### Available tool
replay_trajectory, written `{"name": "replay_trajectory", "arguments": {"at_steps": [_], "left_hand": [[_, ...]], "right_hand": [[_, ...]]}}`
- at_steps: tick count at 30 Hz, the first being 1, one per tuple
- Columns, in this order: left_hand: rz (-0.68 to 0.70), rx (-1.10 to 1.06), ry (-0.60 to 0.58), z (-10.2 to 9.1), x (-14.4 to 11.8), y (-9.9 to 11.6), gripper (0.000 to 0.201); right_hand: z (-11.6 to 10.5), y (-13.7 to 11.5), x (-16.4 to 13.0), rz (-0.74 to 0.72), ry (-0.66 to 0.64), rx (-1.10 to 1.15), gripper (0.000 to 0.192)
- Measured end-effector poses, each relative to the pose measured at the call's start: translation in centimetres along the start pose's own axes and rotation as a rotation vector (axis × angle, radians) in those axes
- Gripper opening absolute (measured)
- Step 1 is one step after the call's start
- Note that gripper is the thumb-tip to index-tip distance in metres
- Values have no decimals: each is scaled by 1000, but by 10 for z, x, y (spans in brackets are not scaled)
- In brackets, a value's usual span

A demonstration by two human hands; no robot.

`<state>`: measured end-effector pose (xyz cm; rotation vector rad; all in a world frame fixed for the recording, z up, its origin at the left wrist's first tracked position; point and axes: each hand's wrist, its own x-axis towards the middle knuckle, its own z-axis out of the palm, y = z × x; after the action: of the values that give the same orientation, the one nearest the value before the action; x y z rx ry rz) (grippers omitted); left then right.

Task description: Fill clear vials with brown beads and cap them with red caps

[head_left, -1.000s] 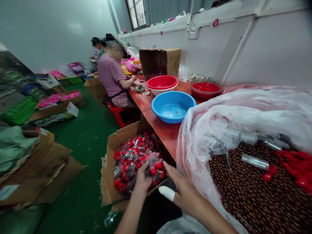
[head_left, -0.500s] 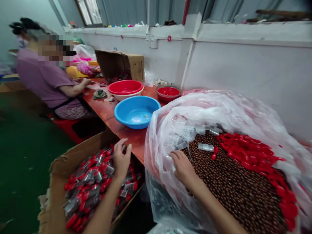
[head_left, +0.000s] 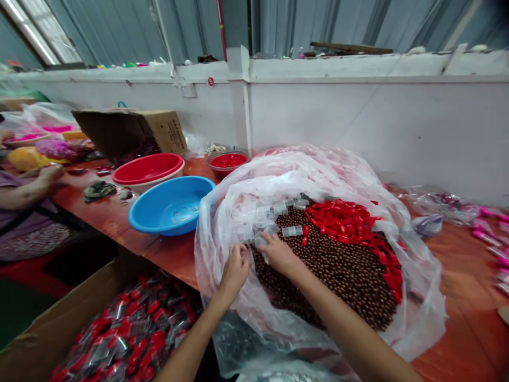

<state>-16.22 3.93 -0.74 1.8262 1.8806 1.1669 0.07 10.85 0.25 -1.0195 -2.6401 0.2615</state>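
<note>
My left hand (head_left: 236,269) is over the near left edge of a clear plastic bag (head_left: 217,212), its fingers curled together; whatever they may hold is hidden. Just to its right, my right hand (head_left: 277,253) has its fingers closed on a clear plastic tube (head_left: 260,241). More clear tubes (head_left: 278,208) lie in a heap beyond the fingers. Inside the opened bag spreads a mass of small round brown balls (head_left: 338,276), with red plastic pieces (head_left: 342,220) along the far and right side. One tube (head_left: 292,231) lies on the balls beside a single red piece (head_left: 305,235).
Below left stands a cardboard box (head_left: 59,318) full of red-capped clear containers (head_left: 131,339). A blue basin (head_left: 170,207), a red basin (head_left: 147,168) and a small bowl (head_left: 227,161) stand on the red table (head_left: 457,313). Another person's arm (head_left: 27,191) is at far left.
The view has swung right. My left hand has moved from above the cardboard box to the bag, and my right hand has closed on a clear tube. The hands are now close together.
</note>
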Motion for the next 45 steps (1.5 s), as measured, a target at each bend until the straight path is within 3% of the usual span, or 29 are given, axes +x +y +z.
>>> {"name": "replay_trajectory", "arguments": {"at_steps": [4,8,11,14,17,20,24,30,34,39,42,45], "left_hand": [[80,50,-85,3,5,12,22],[272,20,-161,27,25,48,22],[380,75,-281,58,52,73,25],[386,234,-399,91,80,88,28],[356,306,-435,116,101,92,19],[315,357,-452,126,112,91,12],[325,358,-470,119,105,92,23],[457,161,-540,94,53,92,41],[305,162,-497,80,23,85,37],[139,192,-426,63,11,79,36],[5,213,-431,46,13,67,33],[-68,89,-496,31,14,55,42]], "right_hand": [[-28,49,-29,142,90,12,57],[-47,80,-67,299,267,145,59],[-52,83,-97,380,320,270,50],[-49,79,-120,439,357,375,43],[-44,77,-134,516,408,479,38],[-39,80,-137,608,442,531,35],[-36,84,-128,676,449,572,37],[-30,69,-101,643,360,767,36],[-23,56,-89,657,310,849,22],[-17,45,-80,721,350,893,16],[-30,54,-78,773,440,924,25],[-52,73,-70,823,523,972,46]]}}
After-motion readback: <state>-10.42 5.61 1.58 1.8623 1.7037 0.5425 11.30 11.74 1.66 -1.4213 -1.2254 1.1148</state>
